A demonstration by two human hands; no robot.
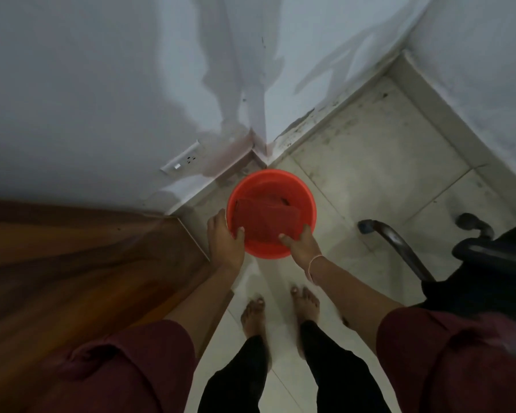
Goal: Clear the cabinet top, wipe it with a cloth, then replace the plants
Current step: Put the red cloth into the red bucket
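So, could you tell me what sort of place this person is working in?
Probably a room corner in a home or small office: painted walls with a wall socket, a stained tiled floor, a wooden cabinet top and an office chair.

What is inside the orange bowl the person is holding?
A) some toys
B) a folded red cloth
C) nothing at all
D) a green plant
B: a folded red cloth lies inside the orange bowl, which the left hand and right hand grip at its near rim.
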